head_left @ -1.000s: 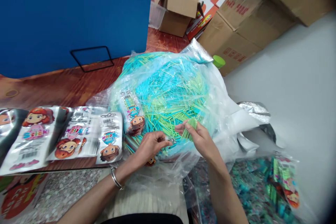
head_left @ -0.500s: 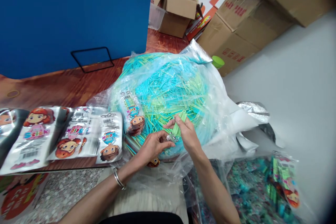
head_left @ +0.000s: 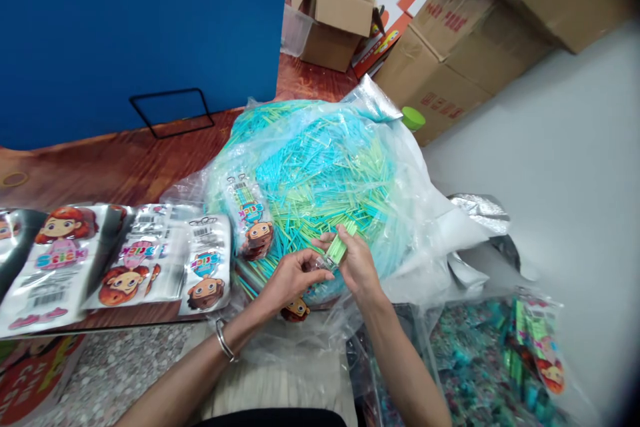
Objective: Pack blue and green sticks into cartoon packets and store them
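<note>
My left hand (head_left: 299, 275) pinches the edge of a printed plastic pouch (head_left: 296, 310); its lower end, with a cartoon face, shows beneath the hand. A bundle of thin light-green sticks (head_left: 343, 245) lies in my right hand (head_left: 361, 269), fingers closed around it. The bundle's lower end meets the pouch's clear mouth near my left fingertips; how far inside it sits I cannot tell. Both hands are over a large clear bag (head_left: 400, 213) full of loose blue and green sticks (head_left: 310, 160). A filled pouch (head_left: 249, 217) rests on the bag's left side.
Several flat printed pouches (head_left: 133, 257) overlap on the wooden table (head_left: 150, 177) at left. At lower right stands a clear-lined container (head_left: 465, 353) of filled packs. Cardboard boxes (head_left: 450, 67) are stacked behind, beside a green lid (head_left: 413, 118) and a black wire frame (head_left: 173, 113).
The green sticks have tilted and moved down a little to the pouch mouth, and my right hand has turned with them. My left hand stays almost in place.
</note>
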Tool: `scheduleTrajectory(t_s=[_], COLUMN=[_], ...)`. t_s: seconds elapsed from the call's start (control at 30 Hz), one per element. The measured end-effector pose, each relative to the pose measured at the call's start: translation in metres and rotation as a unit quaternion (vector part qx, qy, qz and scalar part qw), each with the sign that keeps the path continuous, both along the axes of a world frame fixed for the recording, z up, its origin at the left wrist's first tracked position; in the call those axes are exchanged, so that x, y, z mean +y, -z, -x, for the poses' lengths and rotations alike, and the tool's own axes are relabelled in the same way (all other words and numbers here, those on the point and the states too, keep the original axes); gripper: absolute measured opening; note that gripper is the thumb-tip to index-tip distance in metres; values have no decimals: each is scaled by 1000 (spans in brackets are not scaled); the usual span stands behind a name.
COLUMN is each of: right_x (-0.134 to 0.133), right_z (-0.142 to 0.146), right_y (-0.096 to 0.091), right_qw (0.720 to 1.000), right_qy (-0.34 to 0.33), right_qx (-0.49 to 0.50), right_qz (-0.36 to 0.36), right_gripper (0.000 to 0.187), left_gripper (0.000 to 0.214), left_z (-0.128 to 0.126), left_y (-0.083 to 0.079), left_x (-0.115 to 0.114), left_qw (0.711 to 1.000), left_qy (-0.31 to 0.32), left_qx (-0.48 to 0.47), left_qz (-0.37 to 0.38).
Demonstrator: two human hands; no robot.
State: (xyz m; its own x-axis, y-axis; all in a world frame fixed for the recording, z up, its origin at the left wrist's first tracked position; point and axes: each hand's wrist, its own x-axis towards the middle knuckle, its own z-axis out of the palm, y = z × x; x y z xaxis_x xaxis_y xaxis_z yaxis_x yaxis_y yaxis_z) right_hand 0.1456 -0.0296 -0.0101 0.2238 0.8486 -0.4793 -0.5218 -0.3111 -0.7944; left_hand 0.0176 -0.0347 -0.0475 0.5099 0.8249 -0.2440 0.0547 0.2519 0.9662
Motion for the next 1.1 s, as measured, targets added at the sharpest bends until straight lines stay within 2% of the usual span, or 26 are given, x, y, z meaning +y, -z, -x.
scheduleTrajectory(t_s=[0.13,0.23,0.33,0.5,0.6,0.67,0.73,0.8,0.87,0.93,1.1], right_x=[-3,-8,-16,-27,-34,-38,-43,-47,-49,-48,-43], right_z=[5,7,7,-3,-13,-17,-20,-23,-25,-27,-27], right_y=[-1,-3,-8,-21,-26,-28,-28,-29,-30,-33,-38], right_qw=[995,983,956,898,883,888,883,841,778,740,732], right_qy=[-33,-71,-122,-188,-226,-211,-159,-151,-191,-216,-253], right_qx=[-83,-148,-230,-355,-359,-344,-370,-449,-524,-557,-552], right_qz=[-41,-78,-132,-181,-200,-223,-241,-261,-288,-309,-310], right_gripper=[31,34,34,25,24,37,49,47,40,36,33], left_gripper=[28,29,28,27,34,35,36,37,37,35,37], left_z=[-1,1,4,11,13,14,14,14,15,16,17], left_y=[-2,-2,-5,-25,-37,-40,-38,-34,-32,-32,-34], left_x=[2,5,5,4,7,9,11,12,12,12,12], left_qw=[1000,998,997,989,986,988,991,992,993,994,991], left_qy=[8,-34,-63,9,36,31,25,23,22,19,27], left_qx=[-2,-44,-46,32,29,26,22,19,15,6,7], left_qz=[1,14,0,-144,-161,-147,-131,-121,-113,-108,-127])
